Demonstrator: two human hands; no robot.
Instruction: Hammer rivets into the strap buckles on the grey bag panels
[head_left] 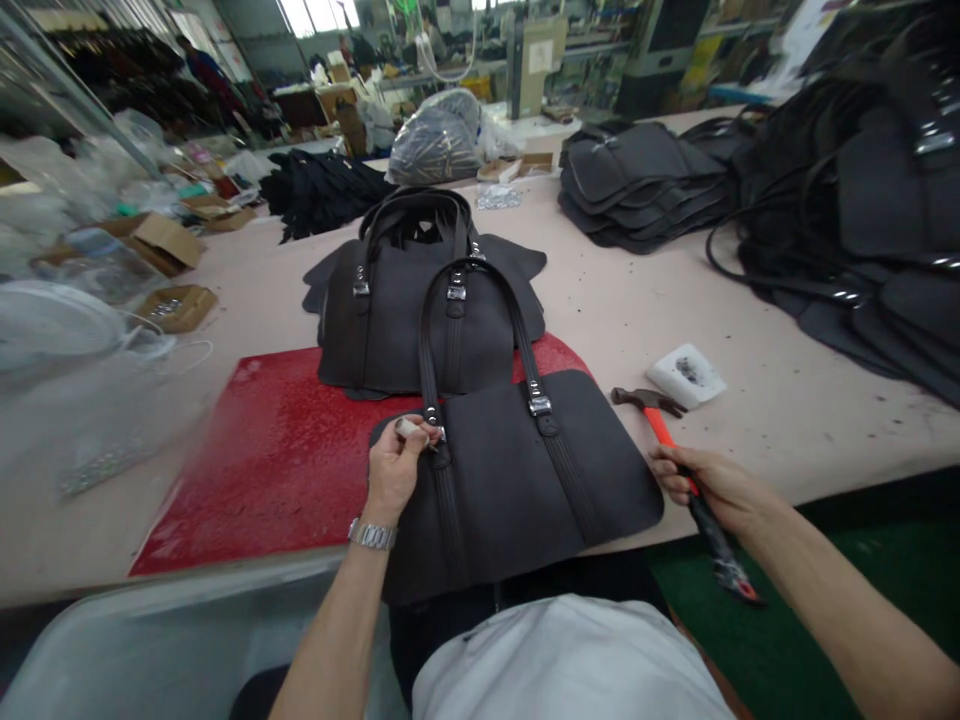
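- Here's the left hand point(394, 470), fingers pinched around a small pale piece point(406, 428), right up beside the left-side metal fitting of a dark strap; whether the piece touches it, I cannot tell
- And over on the other side, the right hand point(709, 480) is wrapped around the hammer point(660, 425), gripping the orange-and-black handle, its metal head up by the panel's right edge
- Front and centre, the dark bag panel point(495, 470), lying flat across the table's near edge, partly over the red mat point(285, 460), its strap loop point(517, 310) stretching away from the person
- Just behind it, a stack of matching panels point(420, 340) with straps and shiny buckles
- Near the hammer head, a white block point(686, 375) with dark marks
- Off to the left, a small cardboard box point(176, 310) of metal bits; far right, a big heap of dark pieces point(862, 230)
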